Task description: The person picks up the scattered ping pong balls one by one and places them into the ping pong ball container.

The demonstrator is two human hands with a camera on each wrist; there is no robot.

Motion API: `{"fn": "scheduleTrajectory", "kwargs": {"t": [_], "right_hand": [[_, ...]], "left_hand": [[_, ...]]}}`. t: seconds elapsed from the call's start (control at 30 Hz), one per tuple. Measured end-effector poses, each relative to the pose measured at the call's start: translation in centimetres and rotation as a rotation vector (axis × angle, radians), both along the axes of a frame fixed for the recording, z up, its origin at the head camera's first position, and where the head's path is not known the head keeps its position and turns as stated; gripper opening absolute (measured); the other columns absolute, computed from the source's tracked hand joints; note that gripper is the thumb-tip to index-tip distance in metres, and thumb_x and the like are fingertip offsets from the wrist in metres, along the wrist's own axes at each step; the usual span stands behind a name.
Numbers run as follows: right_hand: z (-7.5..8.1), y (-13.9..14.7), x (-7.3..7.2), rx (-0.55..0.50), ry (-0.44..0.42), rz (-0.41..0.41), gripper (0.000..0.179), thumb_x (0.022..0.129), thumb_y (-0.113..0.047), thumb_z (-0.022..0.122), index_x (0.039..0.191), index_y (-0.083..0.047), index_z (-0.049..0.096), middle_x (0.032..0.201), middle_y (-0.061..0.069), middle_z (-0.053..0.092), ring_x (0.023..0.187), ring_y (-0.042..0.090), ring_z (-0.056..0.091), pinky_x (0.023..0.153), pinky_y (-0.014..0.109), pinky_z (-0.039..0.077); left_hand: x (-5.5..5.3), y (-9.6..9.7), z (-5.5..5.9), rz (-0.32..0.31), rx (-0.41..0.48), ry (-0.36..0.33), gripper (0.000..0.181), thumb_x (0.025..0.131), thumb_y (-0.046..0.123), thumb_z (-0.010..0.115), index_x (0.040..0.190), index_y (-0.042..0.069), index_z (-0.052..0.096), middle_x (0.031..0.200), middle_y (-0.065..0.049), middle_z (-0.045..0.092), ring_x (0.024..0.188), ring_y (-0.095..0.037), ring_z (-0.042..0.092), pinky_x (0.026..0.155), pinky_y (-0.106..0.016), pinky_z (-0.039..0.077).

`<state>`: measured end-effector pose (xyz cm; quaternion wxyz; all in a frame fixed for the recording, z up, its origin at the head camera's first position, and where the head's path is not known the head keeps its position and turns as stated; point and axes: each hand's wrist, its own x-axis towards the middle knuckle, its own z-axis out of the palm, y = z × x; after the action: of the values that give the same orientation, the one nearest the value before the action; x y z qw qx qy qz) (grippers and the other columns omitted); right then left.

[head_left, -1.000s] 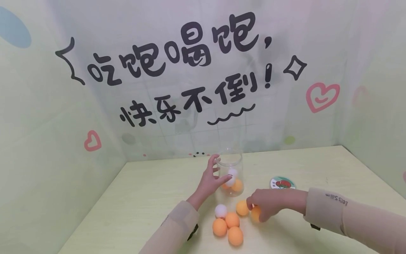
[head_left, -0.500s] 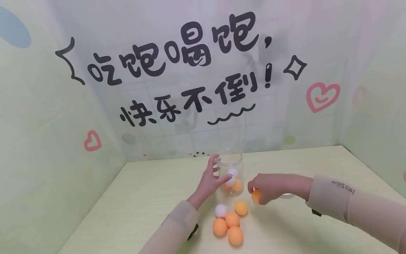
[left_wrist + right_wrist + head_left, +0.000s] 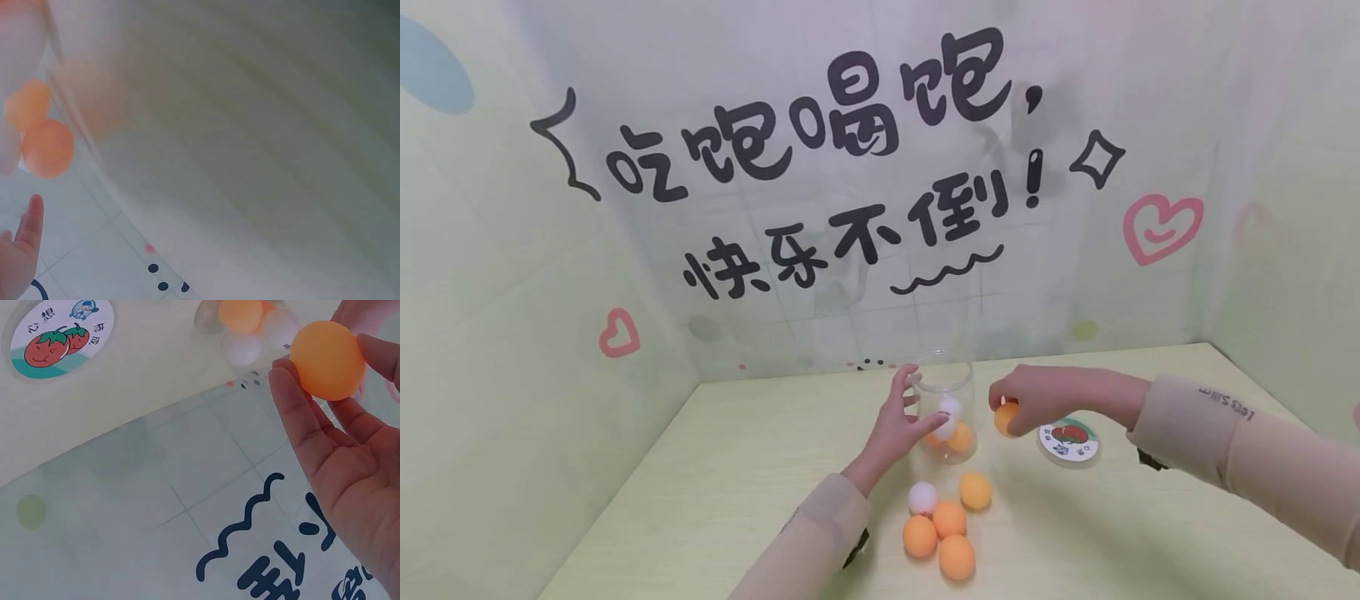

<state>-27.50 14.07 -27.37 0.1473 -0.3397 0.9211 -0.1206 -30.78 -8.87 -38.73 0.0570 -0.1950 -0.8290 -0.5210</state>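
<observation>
A clear plastic jar point(image 3: 945, 379) stands upright near the back of the table, with white and orange ping-pong balls in its lower part. My left hand point(image 3: 897, 423) holds the jar from its left side, thumb across the front and fingers near the rim. To the right of the jar, my right hand point(image 3: 1047, 395) pinches an orange ping-pong ball point(image 3: 1006, 419) above the table. The right wrist view shows that same orange ball point(image 3: 328, 360) between thumb and fingertips. In front of the jar lie several orange balls point(image 3: 957, 557) and a white ball point(image 3: 922, 498).
A round lid-like disc point(image 3: 1069, 442) with a tomato picture lies on the pale wooden table point(image 3: 737, 467), right of the jar. A printed curtain point(image 3: 820, 325) with black lettering hangs behind the table, and similar sheets flank both sides.
My right hand has lifted the orange ball from the table and carried it away from me, to beside the jar. The disc is uncovered again. My left hand has stayed on the jar.
</observation>
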Motion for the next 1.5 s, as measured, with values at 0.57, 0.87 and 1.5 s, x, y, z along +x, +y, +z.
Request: {"fn": "scheduleTrajectory", "kwargs": {"t": [0.57, 0.87, 1.5], "right_hand": [[4.2, -0.3, -0.9, -0.008, 0.127, 0.021, 0.023, 0.075, -0.01, 0.057, 0.097, -0.005, 0.061, 0.074, -0.001, 0.053, 0.066, 0.013, 0.047, 0.058, 0.023, 0.04], [5.3, -0.7, -1.7, -0.01, 0.14, -0.002, 0.021, 0.077, -0.01, 0.055, 0.097, -0.005, 0.061, 0.074, 0.0, 0.054, 0.066, 0.014, 0.048, 0.058, 0.024, 0.04], [6.3, -2.9, -3.5, 0.008, 0.231, 0.001, 0.032, 0.075, 0.0, 0.058, 0.107, -0.001, 0.061, 0.09, 0.007, 0.061, 0.079, 0.021, 0.051, 0.071, 0.031, 0.046]], "left_hand": [[-0.1, 0.0, -0.1, -0.008, 0.01, -0.002, 0.076, 0.079, 0.025, 0.072, 0.138, 0.022, 0.023, 0.141, -0.016, 0.034, 0.117, -0.037, 0.047, 0.087, -0.045, 0.048], [0.0, 0.1, 0.0, -0.013, 0.015, -0.024, 0.076, 0.08, 0.02, 0.071, 0.138, 0.019, 0.023, 0.141, -0.017, 0.033, 0.118, -0.039, 0.046, 0.088, -0.047, 0.046], [2.1, 0.1, 2.7, -0.034, 0.011, -0.037, 0.073, 0.082, 0.014, 0.069, 0.138, 0.01, 0.023, 0.139, -0.023, 0.034, 0.117, -0.042, 0.045, 0.088, -0.048, 0.046]]}}
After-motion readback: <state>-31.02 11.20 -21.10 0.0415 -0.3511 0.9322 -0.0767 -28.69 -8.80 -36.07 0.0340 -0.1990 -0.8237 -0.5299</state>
